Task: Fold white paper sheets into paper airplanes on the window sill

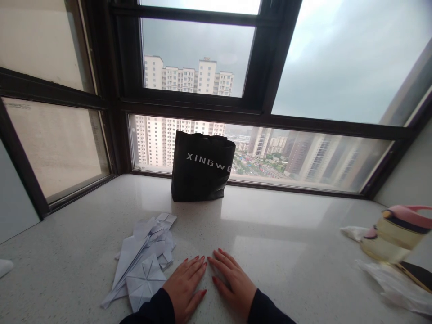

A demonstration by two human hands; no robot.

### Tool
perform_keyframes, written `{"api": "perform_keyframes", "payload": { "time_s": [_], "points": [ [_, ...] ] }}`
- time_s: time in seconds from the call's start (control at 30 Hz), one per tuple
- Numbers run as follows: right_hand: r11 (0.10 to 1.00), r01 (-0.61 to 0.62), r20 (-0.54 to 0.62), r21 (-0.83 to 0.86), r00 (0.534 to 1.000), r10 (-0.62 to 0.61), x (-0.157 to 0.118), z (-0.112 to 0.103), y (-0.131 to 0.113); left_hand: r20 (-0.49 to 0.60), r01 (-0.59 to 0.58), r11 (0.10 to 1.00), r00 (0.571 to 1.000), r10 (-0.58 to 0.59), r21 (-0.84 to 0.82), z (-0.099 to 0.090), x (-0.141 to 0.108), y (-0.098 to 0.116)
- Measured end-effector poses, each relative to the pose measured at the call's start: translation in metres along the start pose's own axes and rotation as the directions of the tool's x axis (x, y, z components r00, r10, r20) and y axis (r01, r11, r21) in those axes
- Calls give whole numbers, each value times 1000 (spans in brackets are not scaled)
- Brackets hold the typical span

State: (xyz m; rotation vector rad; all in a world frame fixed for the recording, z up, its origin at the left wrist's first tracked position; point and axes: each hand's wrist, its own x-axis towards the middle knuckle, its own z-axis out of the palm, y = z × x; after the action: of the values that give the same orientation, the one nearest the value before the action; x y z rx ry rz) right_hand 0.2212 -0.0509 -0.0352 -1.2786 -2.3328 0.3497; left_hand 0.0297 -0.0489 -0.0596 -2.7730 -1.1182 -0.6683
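Both hands, left hand [184, 285] and right hand [232, 281], lie empty, palms down, nearer than the black bag [202, 168]. Beside the left, the folded papers [146, 279] look light and easily creased, best pinched by flat edges; the bag, beyond, seems pliable, best taken by its top rim.

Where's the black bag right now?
In the head view, the black bag stands just left of centre, in front of the low window pane, beyond the folded papers.
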Motion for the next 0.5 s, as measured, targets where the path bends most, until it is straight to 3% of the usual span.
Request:
{"api": "perform_keyframes", "payload": {
  "time_s": [0.5],
  "points": [
    [1000, 30, -28, 10, 999, -29, -1, 0, 0, -26, -13, 1000, 1000, 13, 15, 3, -1, 0]
  ]
}}
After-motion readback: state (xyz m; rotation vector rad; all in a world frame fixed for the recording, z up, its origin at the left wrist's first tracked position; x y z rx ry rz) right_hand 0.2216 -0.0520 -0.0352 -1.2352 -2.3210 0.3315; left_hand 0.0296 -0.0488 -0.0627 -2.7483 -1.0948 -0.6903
